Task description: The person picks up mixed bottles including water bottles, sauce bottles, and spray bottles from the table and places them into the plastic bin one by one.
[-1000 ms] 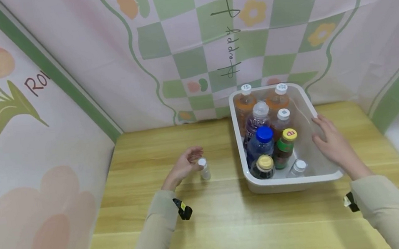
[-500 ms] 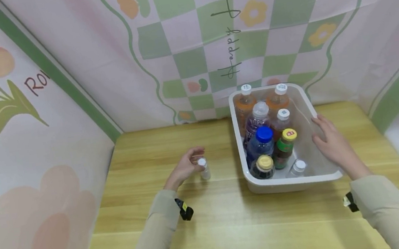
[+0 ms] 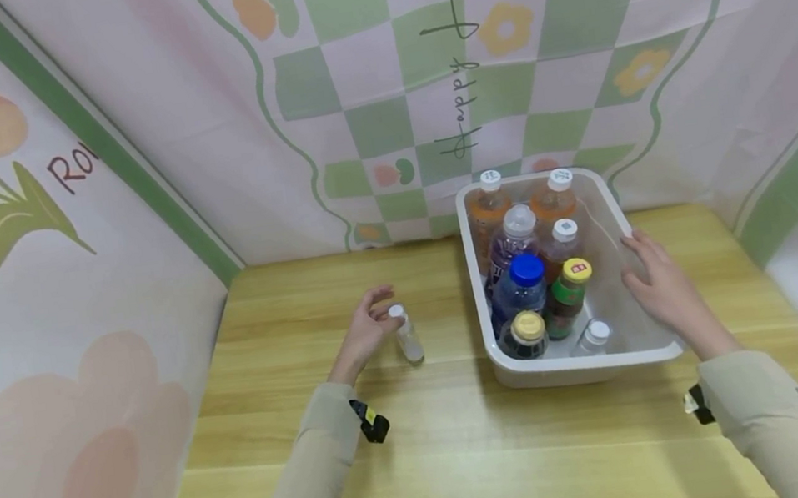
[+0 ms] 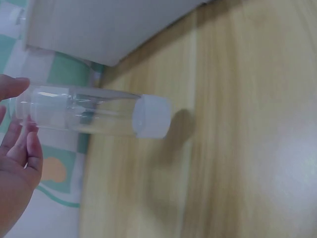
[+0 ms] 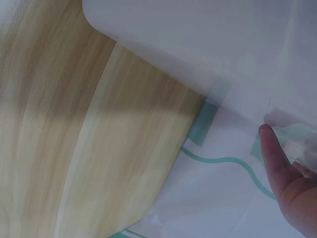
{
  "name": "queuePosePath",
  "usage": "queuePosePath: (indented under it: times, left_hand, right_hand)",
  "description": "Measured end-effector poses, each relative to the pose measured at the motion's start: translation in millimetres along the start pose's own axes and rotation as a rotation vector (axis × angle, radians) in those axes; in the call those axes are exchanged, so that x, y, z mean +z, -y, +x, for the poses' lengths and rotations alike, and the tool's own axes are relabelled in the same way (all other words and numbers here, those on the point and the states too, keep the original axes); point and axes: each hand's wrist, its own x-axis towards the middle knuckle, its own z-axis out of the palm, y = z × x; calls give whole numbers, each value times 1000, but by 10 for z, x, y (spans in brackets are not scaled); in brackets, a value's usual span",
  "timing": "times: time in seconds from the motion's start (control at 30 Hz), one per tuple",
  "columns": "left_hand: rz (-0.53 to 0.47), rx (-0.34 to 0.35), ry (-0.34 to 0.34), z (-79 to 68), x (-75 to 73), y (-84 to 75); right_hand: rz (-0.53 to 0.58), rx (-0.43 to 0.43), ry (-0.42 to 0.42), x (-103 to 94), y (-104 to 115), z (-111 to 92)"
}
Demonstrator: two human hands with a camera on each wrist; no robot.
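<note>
My left hand (image 3: 363, 336) pinches a small clear bottle (image 3: 407, 339) between thumb and fingers, left of the bin. The bottle leans, its white top at the thumb and its lower end close over the table. In the left wrist view, this clear bottle (image 4: 101, 110) has a solid white end pointing away from the fingers (image 4: 33, 148). My right hand (image 3: 670, 293) holds the right rim of a white plastic bin (image 3: 574, 369), thumb inside the rim. In the right wrist view, a finger (image 5: 274, 161) lies straight against the translucent wall of the bin (image 5: 198, 44).
Several bottles stand in the bin, among them a blue-capped bottle (image 3: 528, 287), a yellow-capped green-labelled bottle (image 3: 567, 302) and a small white-capped bottle (image 3: 594, 337). The wooden table (image 3: 457, 460) ends at a patterned curtain (image 3: 382, 117) behind.
The clear bottle stood nearly upright; now it is tilted, its top shifted left and up with my left hand. My right hand and the bin stay in place.
</note>
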Motion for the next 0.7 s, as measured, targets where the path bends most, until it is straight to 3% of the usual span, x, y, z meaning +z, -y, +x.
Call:
queuePosePath:
  times: [0.37, 0.7]
  left_hand:
    - [-62, 144, -101, -1, 38, -425]
    - [-89, 301, -96, -67, 174, -945]
  right_hand:
    - [18, 8, 3, 1, 3, -2]
    - [13, 6, 4, 3, -8, 4]
